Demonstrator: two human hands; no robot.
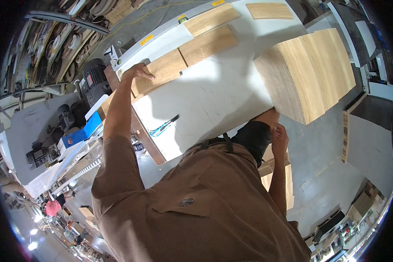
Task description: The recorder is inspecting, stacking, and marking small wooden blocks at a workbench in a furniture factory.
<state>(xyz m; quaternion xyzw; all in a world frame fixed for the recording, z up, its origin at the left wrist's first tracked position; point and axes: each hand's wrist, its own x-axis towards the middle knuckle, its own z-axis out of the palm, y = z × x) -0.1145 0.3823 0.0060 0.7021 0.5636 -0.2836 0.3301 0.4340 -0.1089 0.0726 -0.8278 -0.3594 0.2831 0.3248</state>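
Note:
My left hand (139,72) lies on a light wood-grain plank (163,69) near the far left edge of a white-topped worktable (209,98). Its thumb and fingers are apart on the wood. This plank butts against a second plank (208,45) in a row along the table edge. My right hand (278,136) hangs beside my bent leg, just off the near right of the table, with its fingers curled; whether anything is in them is hidden. A slim blue-and-black hand tool (165,125) rests on the tabletop between my hands.
A tall stack of wood-grain planks (308,76) stands at the table's right. Loose planks (269,11) lie toward the far end. Machinery with a motor (94,76) is at left, and shelves of offcuts (65,48) stand beyond. More boards (288,185) sit below my right arm.

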